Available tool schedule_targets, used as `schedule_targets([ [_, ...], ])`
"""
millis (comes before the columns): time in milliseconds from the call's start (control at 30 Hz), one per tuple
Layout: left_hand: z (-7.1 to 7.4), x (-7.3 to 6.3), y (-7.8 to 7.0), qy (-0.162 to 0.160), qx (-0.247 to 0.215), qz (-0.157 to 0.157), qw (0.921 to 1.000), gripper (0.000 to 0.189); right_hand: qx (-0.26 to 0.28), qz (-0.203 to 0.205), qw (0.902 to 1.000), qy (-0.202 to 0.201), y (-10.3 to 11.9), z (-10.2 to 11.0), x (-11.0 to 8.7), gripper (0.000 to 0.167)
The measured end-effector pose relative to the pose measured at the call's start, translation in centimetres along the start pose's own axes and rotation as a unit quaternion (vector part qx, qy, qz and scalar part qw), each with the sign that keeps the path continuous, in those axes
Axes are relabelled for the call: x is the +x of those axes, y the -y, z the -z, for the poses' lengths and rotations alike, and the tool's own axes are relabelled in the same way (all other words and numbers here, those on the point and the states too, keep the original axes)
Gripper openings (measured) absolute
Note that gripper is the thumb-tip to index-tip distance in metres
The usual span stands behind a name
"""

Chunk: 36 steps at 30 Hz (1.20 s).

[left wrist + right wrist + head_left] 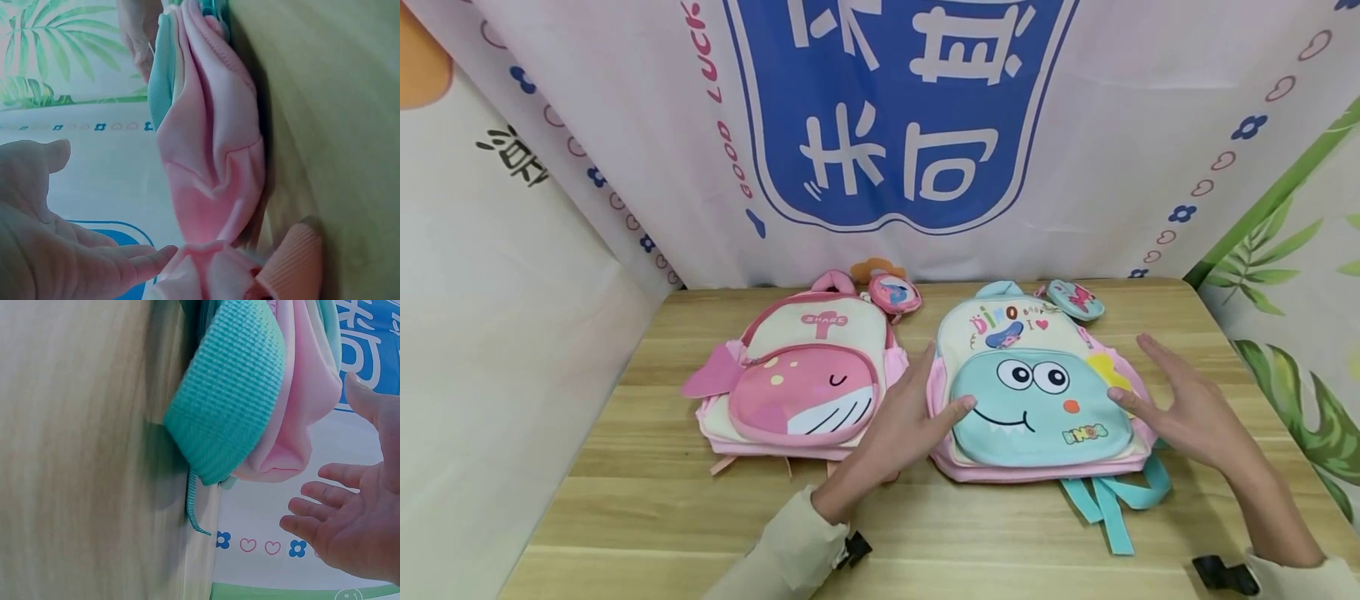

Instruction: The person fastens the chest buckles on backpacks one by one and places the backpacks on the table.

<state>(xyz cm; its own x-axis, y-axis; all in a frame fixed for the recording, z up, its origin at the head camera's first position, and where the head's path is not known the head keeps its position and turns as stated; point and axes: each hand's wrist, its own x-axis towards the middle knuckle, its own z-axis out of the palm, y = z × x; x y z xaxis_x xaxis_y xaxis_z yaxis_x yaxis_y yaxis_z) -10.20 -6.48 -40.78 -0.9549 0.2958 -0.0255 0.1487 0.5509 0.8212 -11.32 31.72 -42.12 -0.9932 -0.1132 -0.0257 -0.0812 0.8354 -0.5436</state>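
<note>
A teal dinosaur backpack [1045, 408] with pink sides lies front up on the wooden table. My left hand [902, 421] is at its left side, fingers extended and thumb over the edge of the front pocket in the head view. On the opposite side my right hand [1187, 408] hovers with fingers spread, apart from the pink side [300, 394] in the right wrist view. A pink whale backpack [808, 387] lies to the left, partly covered by my left hand. The left wrist view has my left fingers [147, 262] close above pale pink fabric.
Round coin purses, one pink [895, 293] and one teal [1075, 300], hang by the bags' tops. Teal straps [1116, 508] trail toward the table's front. Behind the table [647, 500] hangs a printed cloth [887, 250]; a leaf-patterned wall [1300, 275] stands on the right.
</note>
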Motion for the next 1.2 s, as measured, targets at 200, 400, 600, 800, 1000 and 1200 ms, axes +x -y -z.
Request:
schedule_targets([
  [200, -0.3, -0.2, 0.5, 0.006, -0.017, 0.023, 0.9996, 0.097, -0.006, 0.004, 1.0, 0.002, -0.2, -0.1, 0.0, 0.101],
  [400, -0.4, -0.2, 0.9, 0.009, -0.023, 0.035, 0.9991, 0.096, -0.008, 0.002, 0.9999, 0.013, -0.3, -0.1, 0.2, 0.1],
  [600, -0.5, -0.1, 1.1, 0.016, -0.033, 0.031, 0.9989, 0.093, -0.004, 0.007, 0.9998, 0.02, -0.5, -0.1, 0.3, 0.098],
  [800, -0.6, 0.0, 1.3, 0.018, -0.016, 0.02, 0.9995, 0.096, -0.001, 0.01, 0.9995, 0.029, -0.7, -0.2, 0.4, 0.096],
  [1000, -0.9, 0.0, 1.6, 0.016, 0.005, 0.013, 0.9998, 0.095, 0.01, 0.013, 0.9993, 0.033, -0.9, -0.3, 0.6, 0.095],
  [1200, -1.3, 0.0, 1.5, 0.021, 0.014, 0.04, 0.9989, 0.093, 0.026, 0.019, 0.999, 0.032, -0.9, -0.3, 0.6, 0.089],
])
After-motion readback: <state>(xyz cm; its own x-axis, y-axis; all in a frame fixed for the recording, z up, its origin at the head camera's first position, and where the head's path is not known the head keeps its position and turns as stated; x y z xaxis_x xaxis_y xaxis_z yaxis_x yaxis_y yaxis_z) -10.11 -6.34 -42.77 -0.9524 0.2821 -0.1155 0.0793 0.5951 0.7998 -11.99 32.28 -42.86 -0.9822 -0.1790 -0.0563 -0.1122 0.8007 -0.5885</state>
